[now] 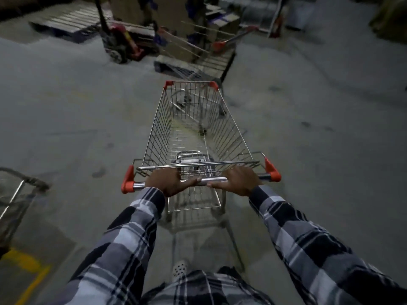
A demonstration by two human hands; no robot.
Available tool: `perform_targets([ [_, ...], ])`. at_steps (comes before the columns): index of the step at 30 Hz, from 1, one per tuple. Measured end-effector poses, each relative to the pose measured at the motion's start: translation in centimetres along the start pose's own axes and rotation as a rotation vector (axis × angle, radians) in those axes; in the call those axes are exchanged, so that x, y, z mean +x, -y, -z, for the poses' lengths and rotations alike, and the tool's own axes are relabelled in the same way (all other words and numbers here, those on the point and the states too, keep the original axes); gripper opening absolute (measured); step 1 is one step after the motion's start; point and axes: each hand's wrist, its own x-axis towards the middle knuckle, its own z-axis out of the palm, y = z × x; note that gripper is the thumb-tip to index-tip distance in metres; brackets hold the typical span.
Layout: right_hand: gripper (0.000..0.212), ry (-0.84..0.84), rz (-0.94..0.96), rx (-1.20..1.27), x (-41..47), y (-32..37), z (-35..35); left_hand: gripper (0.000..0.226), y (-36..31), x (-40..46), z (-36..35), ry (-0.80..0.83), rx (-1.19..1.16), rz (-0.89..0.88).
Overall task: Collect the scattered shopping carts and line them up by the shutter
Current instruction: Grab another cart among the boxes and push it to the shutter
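both hands, left (166,181) & right (239,180), are wrapping fingers round the cart (193,128) handle. its long axis is pointing straight ahead at a 2nd cart (207,47), just beyond its nose & angled across.

head view | from above, facing forward and down | close over cart handle (201,180) | second cart (204,45) at 12 o'clock, farther

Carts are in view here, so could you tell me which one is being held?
The near cart: the left hand and right hand grip its handle. The far cart stands untouched.
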Motion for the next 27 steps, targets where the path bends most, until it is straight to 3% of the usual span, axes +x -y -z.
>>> perform_targets([
  [9,0.065,-0.007,-0.262,-0.013,-13.3,-5.5,-0.1,0.087,-12.1,1.1,-0.6,0.013,0.054,-0.218],
  [14,0.081,-0.031,-0.410,-0.038,-20.7,-10.2,-1.2,0.100,-20.3,1.8,-1.5,-0.003,0.103,-0.357],
  [21,0.068,-0.098,-0.550,0.042,-31.6,-18.4,-1.5,0.090,-34.4,3.5,-2.8,0.015,0.126,-0.518],
  [27,0.085,-0.149,-0.732,0.081,-38.1,-26.0,-2.9,0.087,-46.1,6.9,-3.0,0.062,0.171,-0.692],
])
